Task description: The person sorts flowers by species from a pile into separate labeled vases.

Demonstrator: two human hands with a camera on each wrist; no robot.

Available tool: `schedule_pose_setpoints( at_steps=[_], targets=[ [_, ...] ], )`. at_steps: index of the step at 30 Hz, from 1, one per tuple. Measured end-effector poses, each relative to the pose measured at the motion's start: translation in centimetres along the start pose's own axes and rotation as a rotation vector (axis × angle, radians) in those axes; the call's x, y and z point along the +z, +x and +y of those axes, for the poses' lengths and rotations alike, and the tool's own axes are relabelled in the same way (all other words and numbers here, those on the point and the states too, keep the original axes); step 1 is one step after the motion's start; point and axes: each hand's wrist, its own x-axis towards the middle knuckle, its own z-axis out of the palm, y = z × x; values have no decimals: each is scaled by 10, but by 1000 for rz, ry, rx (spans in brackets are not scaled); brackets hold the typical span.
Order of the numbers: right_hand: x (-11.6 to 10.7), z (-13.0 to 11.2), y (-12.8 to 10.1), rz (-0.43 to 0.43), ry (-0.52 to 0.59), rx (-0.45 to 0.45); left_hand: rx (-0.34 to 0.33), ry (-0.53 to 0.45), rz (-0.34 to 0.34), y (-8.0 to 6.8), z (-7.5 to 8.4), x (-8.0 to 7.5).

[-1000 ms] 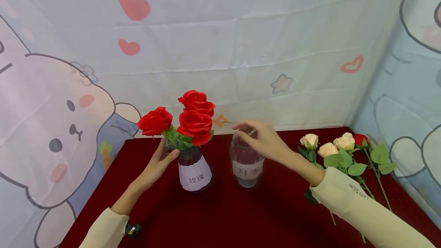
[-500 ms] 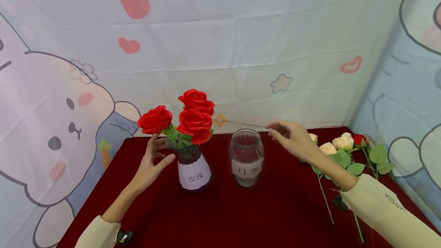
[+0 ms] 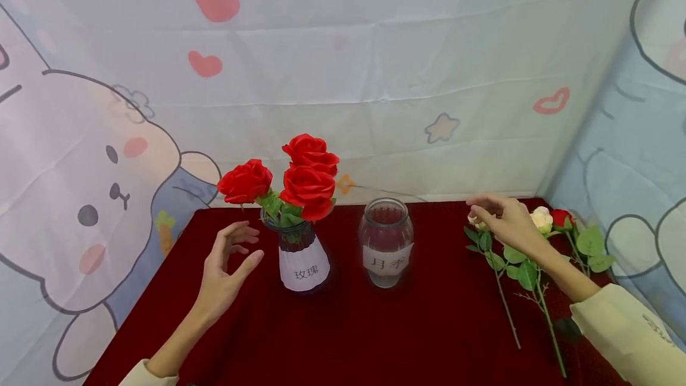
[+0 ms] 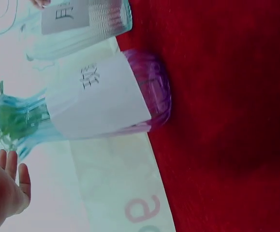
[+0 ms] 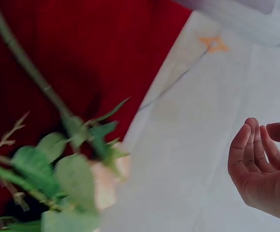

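In the head view, several red roses (image 3: 308, 186) stand in a glass vase (image 3: 305, 270) with a white paper label and a purple base (image 4: 154, 92). My left hand (image 3: 227, 273) is just left of this vase, fingers loosely bent, holding nothing. To the vase's right is a clear glass jar (image 3: 386, 243) with a labelled paper band and no flowers in it. Over the loose flowers at the right hovers my right hand (image 3: 511, 225), fingers and thumb slightly curved with nothing between them. It partly hides the pale roses (image 3: 541, 219); their leaves (image 5: 77, 179) show in the right wrist view.
A red rose (image 3: 561, 219) lies beyond the pale ones at the right. Dark red cloth (image 3: 375, 338) covers the table. A printed curtain (image 3: 429, 76) hangs close behind the vase and jar, and another side of it borders the right edge.
My right hand has moved right, from over the jar's mouth to above the loose flowers. My left hand has drawn back from the neck of the vase, toward the lower left.
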Motion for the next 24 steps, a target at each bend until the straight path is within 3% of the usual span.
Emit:
schedule_pose_setpoints(
  at_steps=[3, 7, 15, 24],
  targets=[
    [-4, 15, -5, -7, -13, 26, 48, 43, -30, -6, 5, 6],
    [-8, 36, -11, -16, -42, 59, 58, 78, -122, -9, 13, 15],
    [-12, 70, -21, -80, -3, 191, 92, 40, -263, -2, 26, 41],
    [-6, 85, -30, -153, -42, 254, 175, 90, -329, 7, 24, 73]
  ],
)
